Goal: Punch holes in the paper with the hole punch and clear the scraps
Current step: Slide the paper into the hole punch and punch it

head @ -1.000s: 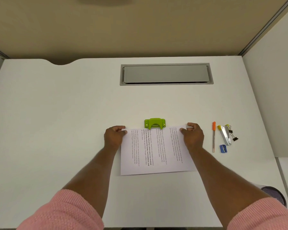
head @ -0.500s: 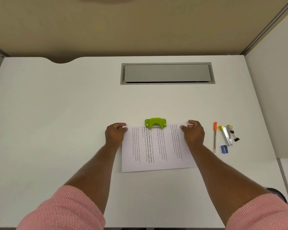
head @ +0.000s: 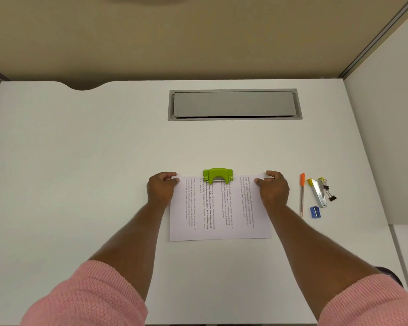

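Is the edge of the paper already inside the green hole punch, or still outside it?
Inside. The far edge of the paper passes under the front of the hole punch, whose lever stands raised, unpressed.

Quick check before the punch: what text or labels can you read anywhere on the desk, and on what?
Printed sheet of paper, bold line, text running sideways: only "a slower pace" reads with any confidence.
Its other lines: too small to read.
Green hole punch, pen, stapler, blue sharpener: no readable marking.
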`<state>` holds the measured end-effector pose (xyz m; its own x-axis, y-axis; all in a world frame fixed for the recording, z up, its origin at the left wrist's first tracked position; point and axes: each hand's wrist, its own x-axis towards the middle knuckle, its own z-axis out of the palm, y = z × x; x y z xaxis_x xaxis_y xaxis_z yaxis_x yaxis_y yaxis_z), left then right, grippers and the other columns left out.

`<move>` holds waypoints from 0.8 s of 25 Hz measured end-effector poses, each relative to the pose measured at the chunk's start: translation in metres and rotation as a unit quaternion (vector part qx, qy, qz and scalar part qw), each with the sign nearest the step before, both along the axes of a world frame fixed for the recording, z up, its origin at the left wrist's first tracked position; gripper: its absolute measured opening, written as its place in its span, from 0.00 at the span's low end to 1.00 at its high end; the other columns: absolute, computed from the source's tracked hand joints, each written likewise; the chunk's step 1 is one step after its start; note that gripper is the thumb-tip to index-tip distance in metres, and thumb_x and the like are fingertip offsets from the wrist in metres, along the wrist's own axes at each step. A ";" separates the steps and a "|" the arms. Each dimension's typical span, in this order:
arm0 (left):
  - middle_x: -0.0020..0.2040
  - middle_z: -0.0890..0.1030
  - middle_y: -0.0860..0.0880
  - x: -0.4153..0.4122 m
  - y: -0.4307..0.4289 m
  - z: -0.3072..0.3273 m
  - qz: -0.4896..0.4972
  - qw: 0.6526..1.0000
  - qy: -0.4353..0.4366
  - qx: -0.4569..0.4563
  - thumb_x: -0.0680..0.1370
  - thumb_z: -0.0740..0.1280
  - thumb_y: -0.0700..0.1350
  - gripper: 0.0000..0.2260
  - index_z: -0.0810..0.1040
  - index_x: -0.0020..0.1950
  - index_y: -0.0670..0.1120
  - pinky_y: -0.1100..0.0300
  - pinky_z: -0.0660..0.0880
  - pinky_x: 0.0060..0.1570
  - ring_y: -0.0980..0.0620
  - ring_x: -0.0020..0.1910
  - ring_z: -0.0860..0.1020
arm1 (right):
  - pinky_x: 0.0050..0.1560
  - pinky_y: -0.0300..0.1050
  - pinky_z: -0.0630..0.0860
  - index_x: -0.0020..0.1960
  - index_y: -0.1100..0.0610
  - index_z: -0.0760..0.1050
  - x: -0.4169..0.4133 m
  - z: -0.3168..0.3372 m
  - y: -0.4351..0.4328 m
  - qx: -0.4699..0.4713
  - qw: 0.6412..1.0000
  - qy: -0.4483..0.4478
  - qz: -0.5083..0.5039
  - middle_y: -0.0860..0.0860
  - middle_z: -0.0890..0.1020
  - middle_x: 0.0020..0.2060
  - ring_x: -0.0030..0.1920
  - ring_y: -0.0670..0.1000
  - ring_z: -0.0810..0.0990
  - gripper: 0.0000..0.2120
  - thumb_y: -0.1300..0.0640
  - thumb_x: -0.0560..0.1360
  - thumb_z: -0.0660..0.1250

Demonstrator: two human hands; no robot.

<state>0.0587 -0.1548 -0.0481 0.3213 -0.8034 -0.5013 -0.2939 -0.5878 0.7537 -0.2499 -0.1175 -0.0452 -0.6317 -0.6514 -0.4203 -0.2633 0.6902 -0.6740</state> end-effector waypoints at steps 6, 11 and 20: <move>0.45 0.84 0.49 -0.001 -0.001 0.000 0.000 1.000 -0.011 -0.003 0.74 0.74 0.40 0.08 0.85 0.52 0.48 0.55 0.77 0.55 0.50 0.47 0.81 | 0.52 0.40 0.67 0.62 0.54 0.76 -0.001 -0.002 -0.001 -0.002 1.000 -0.007 -0.005 0.51 0.81 0.51 0.50 0.51 0.78 0.18 0.56 0.74 0.75; 0.57 0.82 0.49 -0.005 0.005 0.000 -0.046 0.988 -0.105 -0.102 0.75 0.73 0.43 0.14 0.82 0.60 0.46 0.55 0.74 0.62 0.49 0.59 0.79 | 0.56 0.45 0.72 0.63 0.53 0.74 0.008 -0.003 0.001 -0.042 0.996 0.057 0.046 0.50 0.80 0.55 0.58 0.53 0.79 0.18 0.53 0.76 0.71; 0.83 0.52 0.44 -0.028 0.049 -0.029 -0.382 0.828 -0.346 -0.222 0.83 0.55 0.57 0.31 0.55 0.81 0.42 0.43 0.48 0.79 0.47 0.82 0.47 | 0.66 0.55 0.68 0.66 0.55 0.74 0.083 -0.008 -0.060 -0.158 0.891 0.245 0.346 0.52 0.78 0.64 0.65 0.54 0.75 0.17 0.48 0.81 0.60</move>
<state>0.0308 -0.1062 -0.0768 -0.2790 -0.9602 -0.0100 -0.9034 0.2589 0.3417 -0.1668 -0.1779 -0.0533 -0.0889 -0.9936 0.0698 -0.8693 0.0432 -0.4924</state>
